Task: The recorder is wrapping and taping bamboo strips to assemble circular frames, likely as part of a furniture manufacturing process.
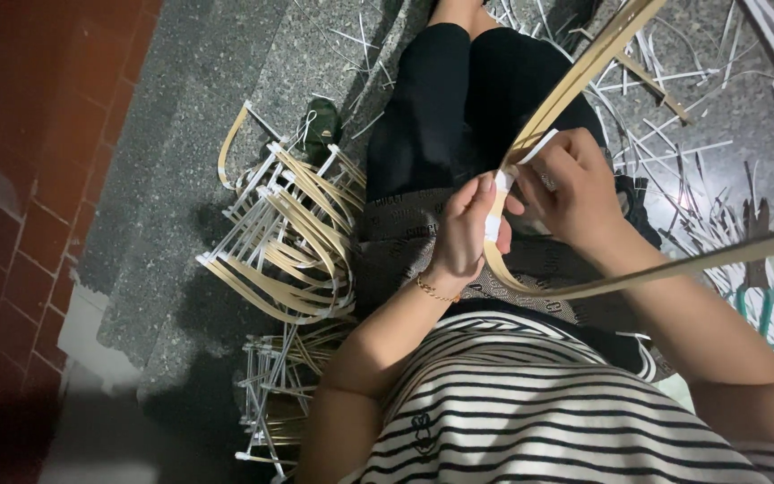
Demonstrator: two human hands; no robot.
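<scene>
Seated person seen from above, working over the lap at centre frame. The left hand (468, 235), a thin gold bracelet (434, 290) at its wrist, is closed with thumb and fingers pinched on a narrow white tape (494, 215) wound about a bundle of bamboo strips (575, 81). The right hand (575, 193), just beside and touching the same spot, is curled around the bundle, its fingertips pressed onto the tape's loose end. From the hands the strips rise to the upper right of the frame; below the hands they bend into a loop across the lap and one long strip runs out to the right edge.

At centre left, on the grey speckled floor (181, 179), lies a stack of finished curved bamboo frames (293, 242) bound at their ends with white tape; a second stack lies below it, towards the lower left. White offcuts (674, 152) litter the floor at upper right. A green-handled tool (768, 314), partly hidden, sits at the right edge. Red brick tiles (20, 179) fill the left side.
</scene>
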